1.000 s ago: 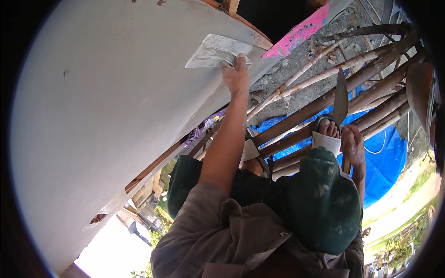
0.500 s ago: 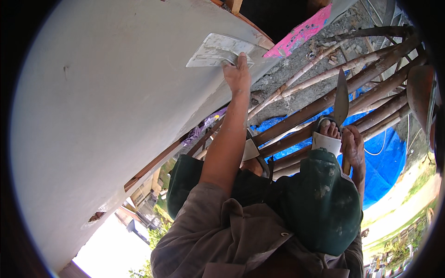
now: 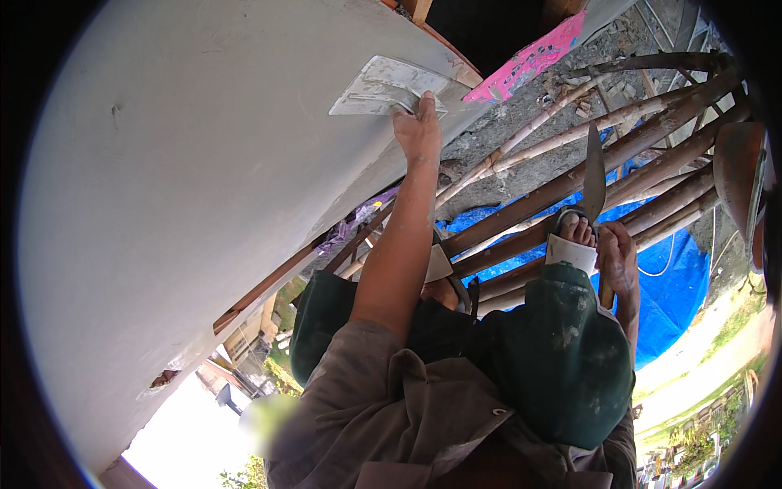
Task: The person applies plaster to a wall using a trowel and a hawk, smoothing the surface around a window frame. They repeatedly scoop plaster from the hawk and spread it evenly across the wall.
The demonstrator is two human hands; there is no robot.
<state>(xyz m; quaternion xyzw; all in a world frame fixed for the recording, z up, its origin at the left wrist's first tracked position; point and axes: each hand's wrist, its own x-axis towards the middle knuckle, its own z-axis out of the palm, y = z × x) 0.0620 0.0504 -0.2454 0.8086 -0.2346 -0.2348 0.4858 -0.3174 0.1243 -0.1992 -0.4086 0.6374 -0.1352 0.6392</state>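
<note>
My left hand [image 3: 417,137] is stretched forward and closed round the handle of a plastering float [image 3: 371,88]. The float's pale, smeared plate lies against the smooth grey wall [image 3: 187,179], close to its edge by the dark opening. Lower on the right, beside my right knee, my right hand [image 3: 621,259] grips a pointed trowel [image 3: 595,173] by its wooden handle. The trowel's blade points away from me, above my sandalled foot. Part of its handle is hidden by the fingers and the trouser leg.
Brown and pale poles [image 3: 521,236] lie under my feet, with a blue tarp [image 3: 672,285] below them. A torn pink sheet [image 3: 525,61] hangs at the wall's edge by the opening. A rusty, curved metal thing [image 3: 737,179] stands at the far right. Rubble covers the ground beyond.
The trowel and my right hand have shifted very slightly to the left. The float keeps nearly the same spot on the wall, and both hands keep their grip.
</note>
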